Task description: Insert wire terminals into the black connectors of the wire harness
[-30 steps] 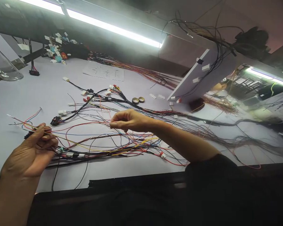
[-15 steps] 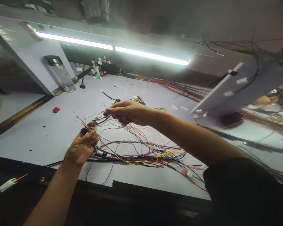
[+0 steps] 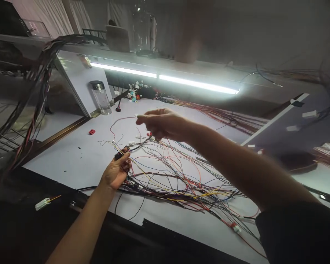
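Pale tabletop [image 3: 57,157] spreads from the bottle [image 3: 101,99] to a dark front edge [image 3: 51,182]; nearer and rightward of that bottle, left hand [image 3: 116,174] curls round a black connector [image 3: 119,155], right hand [image 3: 165,124] pinches a red wire [image 3: 123,118] (looped).

Smooth, matt table [image 3: 60,154]; at ten o'clock, a glossy, clear bottle [image 3: 101,100] with a metallic-looking lid [image 3: 97,85]; plastic-sheathed wires [image 3: 178,197] at six; red plastic connector [image 3: 92,132] at nine.

The counter [image 3: 71,156] is pale lilac-white with a black front edge [image 3: 41,185], the connector [image 3: 120,154] black, the looped wire [image 3: 110,127] red, the tangle of wires [image 3: 178,195] black, red, yellow and blue, the small block [image 3: 92,132] red, the plug [image 3: 235,227] red and white, the bottle [image 3: 101,101] clear under a dark cap [image 3: 97,85], and the sleeve [image 3: 299,227] black.
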`<state>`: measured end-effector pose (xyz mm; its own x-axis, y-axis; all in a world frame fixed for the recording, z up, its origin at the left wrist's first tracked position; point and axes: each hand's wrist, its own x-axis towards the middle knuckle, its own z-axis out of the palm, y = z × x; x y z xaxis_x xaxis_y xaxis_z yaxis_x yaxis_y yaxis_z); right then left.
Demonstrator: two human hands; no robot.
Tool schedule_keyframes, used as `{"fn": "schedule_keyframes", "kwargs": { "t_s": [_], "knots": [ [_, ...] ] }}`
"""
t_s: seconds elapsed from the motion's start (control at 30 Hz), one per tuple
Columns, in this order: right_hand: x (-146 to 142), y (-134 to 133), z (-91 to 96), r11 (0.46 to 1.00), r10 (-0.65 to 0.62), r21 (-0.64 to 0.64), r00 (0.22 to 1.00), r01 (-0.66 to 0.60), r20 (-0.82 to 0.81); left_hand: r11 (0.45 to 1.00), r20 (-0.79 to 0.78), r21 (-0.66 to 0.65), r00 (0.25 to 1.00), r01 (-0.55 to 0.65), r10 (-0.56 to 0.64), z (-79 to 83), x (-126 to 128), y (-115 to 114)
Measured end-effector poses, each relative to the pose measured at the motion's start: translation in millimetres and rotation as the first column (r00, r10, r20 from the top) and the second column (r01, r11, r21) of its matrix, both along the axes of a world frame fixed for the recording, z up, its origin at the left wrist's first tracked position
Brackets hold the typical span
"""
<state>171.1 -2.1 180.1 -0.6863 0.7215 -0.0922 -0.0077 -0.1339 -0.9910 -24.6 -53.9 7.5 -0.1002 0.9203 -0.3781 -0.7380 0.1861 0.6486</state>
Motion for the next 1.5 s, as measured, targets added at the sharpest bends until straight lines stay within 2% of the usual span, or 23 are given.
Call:
{"fn": "schedule_keyframes", "kwargs": {
  "t_s": [0.1,0.2,0.3,0.37,0.4,0.47,0.53,0.57,0.67,0.7,0.8,0.93,1.03,1.13,1.2,1.33,1.5],
  "knots": [
    [12,-7,5.4,0.996,-0.079,0.025,0.996,0.080,-0.034,0.999,0.015,-0.011,0.999,-0.031,0.031,-2.0,0,3],
    [34,-14,38.7,0.973,-0.166,0.140,0.976,0.185,-0.139,0.999,0.023,-0.015,0.999,-0.047,0.047,-3.4,1,6],
    [53,-19,73.7,0.929,-0.243,0.250,0.960,0.272,-0.140,0.999,0.033,-0.017,0.998,-0.052,0.052,-3.0,2,7],
    [55,-18,79.6,0.912,-0.282,0.268,0.948,0.312,-0.144,0.999,0.042,-0.011,0.998,-0.049,0.049,-1.8,4,7],
    [51,-17,74.6,0.912,-0.293,0.257,0.946,0.321,-0.142,0.999,0.047,-0.004,0.998,-0.047,0.047,-1.0,4,7],
    [35,-13,47.8,0.916,-0.304,0.235,0.945,0.324,-0.119,0.999,0.058,0.014,0.998,-0.040,0.039,1.0,6,6],
    [8,-9,3.2,0.910,-0.254,0.329,0.967,0.251,-0.033,0.999,0.068,0.032,0.997,-0.028,0.025,3.1,6,6],
    [-8,-9,-22.6,0.890,-0.229,0.405,0.973,0.210,0.000,0.999,0.074,0.040,0.997,-0.022,0.019,4.2,6,5],
    [-51,-13,-95.8,0.726,-0.360,0.665,0.921,0.175,0.151,0.998,0.099,0.059,0.995,-0.013,0.007,7.2,3,2],
    [-61,-17,-114.7,0.705,-0.412,0.692,0.884,0.156,0.220,0.998,0.108,0.065,0.994,-0.008,0.001,7.9,1,1],
    [-74,-26,-149.1,0.746,-0.412,0.661,0.835,0.080,0.364,0.996,0.127,0.078,0.991,0.035,-0.044,7.3,-3,-3],
    [-70,-31,-159.9,0.775,-0.361,0.631,0.842,0.032,0.400,0.996,0.105,0.073,0.993,0.050,-0.058,-0.6,-4,-6],
    [-67,-31,-160.5,0.783,-0.331,0.620,0.875,0.046,0.354,0.996,0.069,0.076,0.997,0.038,-0.043,-5.9,-2,-6],
    [-66,-29,-162.0,0.827,-0.307,0.551,0.910,0.110,0.280,0.994,0.054,0.088,0.997,0.058,-0.063,-5.7,-4,-8],
    [-66,-28,-163.8,0.859,-0.334,0.483,0.903,0.173,0.271,0.993,0.046,0.092,0.996,0.074,-0.078,-3.3,-5,-10],
    [-71,-25,-166.8,0.880,-0.391,0.400,0.868,0.256,0.305,0.990,0.035,0.085,0.993,0.110,-0.114,2.1,-2,-11],
    [-75,-21,-168.5,0.868,-0.413,0.430,0.843,0.249,0.345,0.988,0.023,0.098,0.992,0.121,-0.124,6.0,2,-12]
  ]
}}
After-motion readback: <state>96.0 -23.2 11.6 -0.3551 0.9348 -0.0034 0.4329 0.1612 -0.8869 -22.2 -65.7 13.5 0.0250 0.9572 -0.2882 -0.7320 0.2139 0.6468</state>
